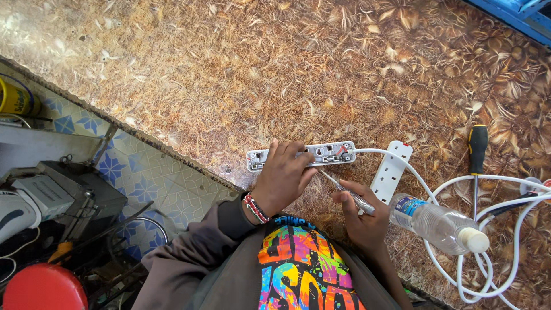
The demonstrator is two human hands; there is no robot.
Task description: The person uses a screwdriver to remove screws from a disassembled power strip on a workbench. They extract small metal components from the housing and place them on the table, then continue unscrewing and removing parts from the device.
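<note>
Head view: opened white socket strip [301, 155].

Opened white power strip base [321, 154], innards up; slim screwdriver [347, 193] angled beside.
</note>
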